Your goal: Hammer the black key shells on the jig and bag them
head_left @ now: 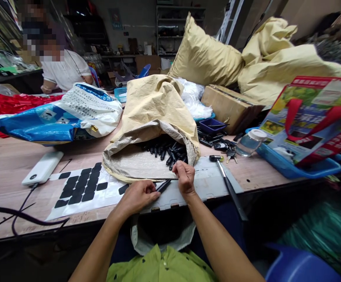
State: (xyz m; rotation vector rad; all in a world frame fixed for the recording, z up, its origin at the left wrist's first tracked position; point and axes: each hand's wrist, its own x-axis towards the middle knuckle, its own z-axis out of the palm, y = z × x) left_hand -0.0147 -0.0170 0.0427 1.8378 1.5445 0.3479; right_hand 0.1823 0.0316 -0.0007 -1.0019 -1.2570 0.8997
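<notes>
A yellow woven sack (155, 102) lies on the table with its mouth toward me, and a heap of small black tube-shaped parts (161, 150) shows inside. My left hand (138, 197) is closed at the table's front edge, with thumb and fingers on one black tube-shaped part (163, 187) that points away to the right. At the right side of the sack's mouth, my right hand (184, 176) is closed in a pinch beside the heap. Whatever it may hold is hidden by the fingers. Beneath both hands lies a grey board (208, 182).
A hammer (227, 184) lies right of my hands, its handle over the edge. Left are a sheet of black stickers (82, 188) and a white power bank (42, 168) with a cable. A jar (251, 141) and blue tray (299, 166) stand right. A person (66, 70) sits across.
</notes>
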